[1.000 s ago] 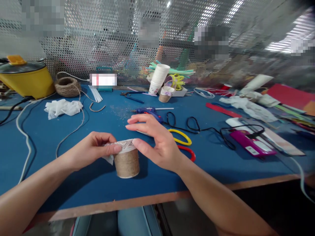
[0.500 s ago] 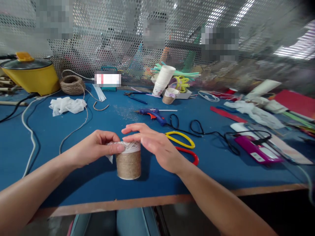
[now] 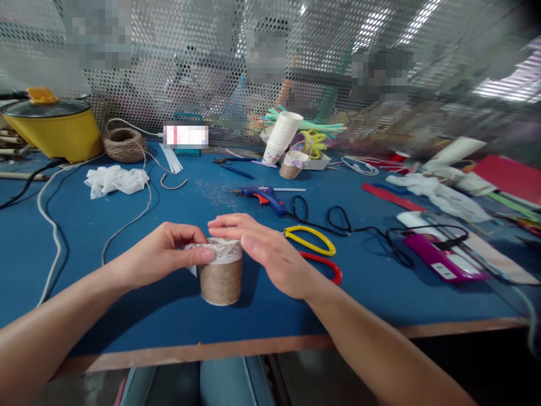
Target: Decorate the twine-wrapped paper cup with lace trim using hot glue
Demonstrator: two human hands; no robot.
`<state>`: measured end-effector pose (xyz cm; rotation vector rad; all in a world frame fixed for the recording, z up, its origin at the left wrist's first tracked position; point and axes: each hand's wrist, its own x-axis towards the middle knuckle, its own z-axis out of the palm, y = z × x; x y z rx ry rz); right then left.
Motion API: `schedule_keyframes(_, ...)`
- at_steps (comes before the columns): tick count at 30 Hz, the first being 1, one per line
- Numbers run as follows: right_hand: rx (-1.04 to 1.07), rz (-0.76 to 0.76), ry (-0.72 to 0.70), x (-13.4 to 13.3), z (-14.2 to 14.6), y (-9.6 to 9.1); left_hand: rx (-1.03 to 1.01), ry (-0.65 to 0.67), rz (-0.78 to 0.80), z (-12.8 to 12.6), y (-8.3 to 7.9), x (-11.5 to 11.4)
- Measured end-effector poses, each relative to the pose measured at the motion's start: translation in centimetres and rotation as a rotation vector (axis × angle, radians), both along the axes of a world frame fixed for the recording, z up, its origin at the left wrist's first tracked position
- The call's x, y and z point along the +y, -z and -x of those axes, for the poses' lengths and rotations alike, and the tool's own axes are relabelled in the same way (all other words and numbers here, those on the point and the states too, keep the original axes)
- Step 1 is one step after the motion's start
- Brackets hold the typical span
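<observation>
One cylindrical cup (image 3: 220, 285), wrapped in ridged brown twine, stands upright near the blue worktop's (image 3: 160, 327) front edge, one white lace band (image 3: 226, 251) along its rim. Left of the cup, the left hand's (image 3: 163, 254) fingers pinch the lace; right of it, the right hand's (image 3: 274, 259) fingers extend nearly straight, gripping nothing. Beyond the cup: one glue gun (image 3: 264, 195), one twine ball (image 3: 124, 145), a perforated metal screen (image 3: 203, 67).

Your twine-wrapped cup (image 3: 221, 282) looks rough and matt below its lacy cloth band (image 3: 227, 254); your worktop (image 3: 274, 316) appears smooth, the purple socket block (image 3: 439, 262) glossy plastic, the perforated panel (image 3: 203, 34) metal.
</observation>
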<state>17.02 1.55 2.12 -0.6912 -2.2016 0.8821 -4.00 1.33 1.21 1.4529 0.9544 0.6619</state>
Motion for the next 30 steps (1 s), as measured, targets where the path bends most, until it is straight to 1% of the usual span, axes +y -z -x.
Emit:
schedule_keyframes(2,0.044,0.020,0.029,0.01,-0.08,-0.11,0.007,-0.012,-0.007,0.06,-0.03,0.06)
schedule_keyframes(6,0.085,-0.080,0.047,-0.08,0.02,0.00,-0.005,-0.014,0.013,0.11,-0.07,0.17)
schedule_keyframes(7,0.091,-0.085,0.041,-0.06,0.05,0.08,-0.019,-0.015,0.021,0.10,-0.09,0.18)
schedule_keyframes(9,0.104,-0.025,0.026,0.04,0.06,0.23,-0.045,-0.020,0.028,0.05,-0.16,0.18)
schedule_keyframes(12,0.128,0.158,0.026,0.25,-0.08,0.35,-0.044,-0.020,0.011,-0.01,-0.28,0.14)
schedule_keyframes(14,0.127,0.205,0.041,0.27,-0.16,0.31,-0.018,-0.023,-0.021,-0.02,-0.29,0.10)
schedule_keyframes(16,0.104,0.145,0.042,0.16,-0.11,0.23,0.000,-0.025,-0.051,0.00,-0.19,0.05)
schedule_keyframes(18,0.069,0.042,0.017,0.00,0.05,0.17,0.007,-0.022,-0.072,0.02,-0.02,0.02)
schedule_keyframes(20,0.048,-0.014,-0.010,-0.10,0.21,0.16,0.008,-0.013,-0.080,0.04,0.14,0.01)
schedule_keyframes(22,0.042,0.001,-0.023,-0.11,0.27,0.18,0.003,-0.009,-0.075,0.04,0.21,0.05)
schedule_keyframes(24,0.052,0.074,-0.014,-0.05,0.21,0.20,-0.019,-0.013,-0.053,0.03,0.15,0.10)
schedule_keyframes(27,0.097,0.186,0.061,0.07,0.02,0.20,-0.052,-0.033,-0.018,0.01,-0.07,0.18)
schedule_keyframes(28,0.113,0.191,0.092,0.11,-0.02,0.22,-0.058,-0.036,-0.007,0.01,-0.13,0.20)
schedule_keyframes(30,0.129,0.130,0.121,0.17,-0.03,0.27,-0.074,-0.034,0.021,0.04,-0.20,0.22)
